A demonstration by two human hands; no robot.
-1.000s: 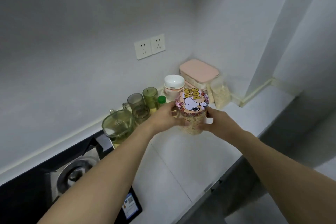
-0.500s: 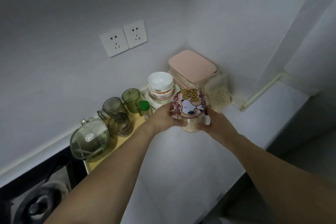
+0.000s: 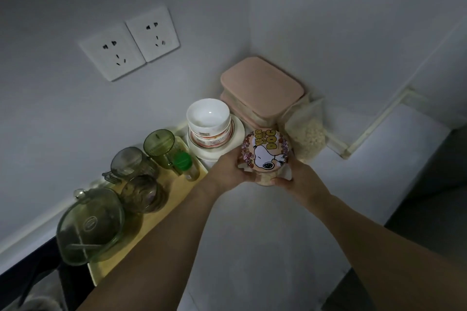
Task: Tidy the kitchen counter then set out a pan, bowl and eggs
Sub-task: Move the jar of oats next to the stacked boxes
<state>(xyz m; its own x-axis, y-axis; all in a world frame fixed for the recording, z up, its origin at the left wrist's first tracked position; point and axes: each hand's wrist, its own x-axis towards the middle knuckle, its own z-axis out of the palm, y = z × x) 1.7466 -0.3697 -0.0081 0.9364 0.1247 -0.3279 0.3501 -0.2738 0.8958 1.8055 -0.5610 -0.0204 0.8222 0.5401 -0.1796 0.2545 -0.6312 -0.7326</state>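
Near the corner of a white counter, a jar is gripped by 2 bare hands. Its round lid is printed with a cartoon dog and the words "YEAR OF THE DOG", and pale grains are seen through its clear body. The left hand is wrapped around the jar's left side, fingers curled against the glass. The right hand is wrapped around the right side, fingers curled under the lid. Whether the jar's base touches the counter cannot be told, as it is hidden by the hands.

Just behind and left of the jar, a stack of white bowls is set on a white plate. Behind the jar, in the corner, a box with a pink lid is stacked on a second, similar one. Just right of the jar, a clear tub of pale grains is placed against the wall.

Left of the jar, a pale yellow tray is laid along the wall. On it are seen a small bottle with a green cap, a green cup, 2 smoky glass cups, and, furthest from the jar, a green glass jug with a lid. Above the tray, 2 white sockets are fixed to the wall.
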